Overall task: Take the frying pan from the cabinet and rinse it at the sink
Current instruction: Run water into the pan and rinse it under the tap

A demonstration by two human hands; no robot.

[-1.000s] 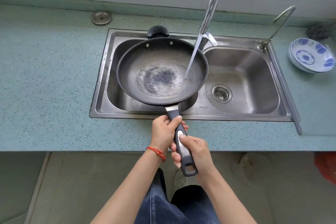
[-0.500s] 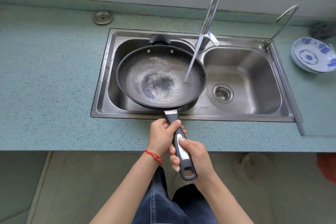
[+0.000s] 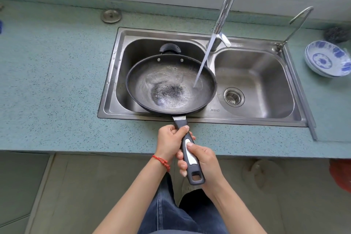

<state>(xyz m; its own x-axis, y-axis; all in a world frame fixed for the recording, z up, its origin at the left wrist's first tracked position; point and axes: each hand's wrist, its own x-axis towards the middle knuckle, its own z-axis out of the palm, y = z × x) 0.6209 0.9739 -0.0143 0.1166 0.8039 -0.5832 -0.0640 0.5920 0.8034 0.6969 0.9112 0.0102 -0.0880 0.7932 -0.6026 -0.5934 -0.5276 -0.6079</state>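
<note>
Rinsing is under way: I see my left hand (image 3: 171, 141) and right hand (image 3: 204, 159) clenched around the handle of the frying pan (image 3: 171, 83), held over the sink's (image 3: 247, 116) left basin beneath the stream (image 3: 202, 63). Next, I'd swirl and tip it out.

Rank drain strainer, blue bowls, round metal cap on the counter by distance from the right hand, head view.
From the right hand:
1. Drain strainer, in the right basin, up and right.
2. Round metal cap, back left of the counter.
3. Blue bowls, far right of the counter.

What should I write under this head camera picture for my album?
Both hands, left hand and right hand, hold a frying pan under the running faucet.
</note>
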